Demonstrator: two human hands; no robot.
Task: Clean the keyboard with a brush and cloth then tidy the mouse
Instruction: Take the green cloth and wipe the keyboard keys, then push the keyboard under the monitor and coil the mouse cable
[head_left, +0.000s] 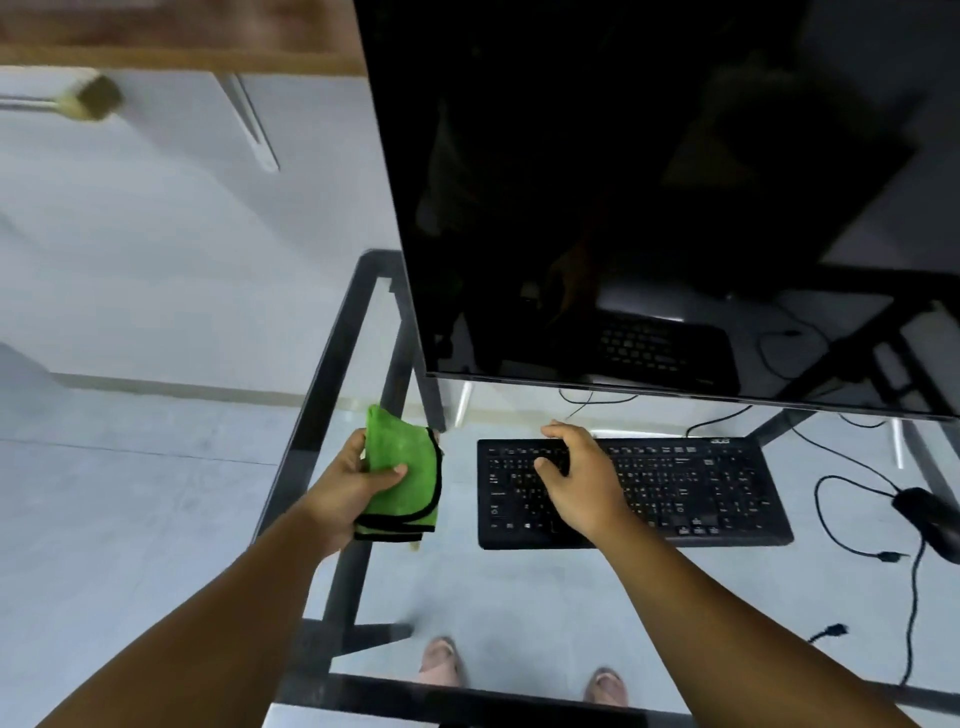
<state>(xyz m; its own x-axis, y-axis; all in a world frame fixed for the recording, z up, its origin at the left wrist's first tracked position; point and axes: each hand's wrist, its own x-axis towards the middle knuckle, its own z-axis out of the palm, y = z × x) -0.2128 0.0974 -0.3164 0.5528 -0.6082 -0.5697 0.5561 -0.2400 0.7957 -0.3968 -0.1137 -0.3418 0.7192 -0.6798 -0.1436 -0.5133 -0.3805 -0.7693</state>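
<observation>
**Cloth in hand, keyboard on glass desk**

L hand (358, 486) grips folded green cloth (402, 475) (thumb on top). R hand (576, 475) rests on black keyboard (675, 491), fingers loosely curled, holding nothing. Mouse (930, 517) far right w/ cable.

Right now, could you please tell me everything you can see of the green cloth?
The green cloth looks like soft microfibre, folded into a thick pad with black stitched edging along its right and lower borders. The left hand holds it, thumb pressed across its face, just left of the keyboard, apart from it, near the glass desk's edge.
</observation>
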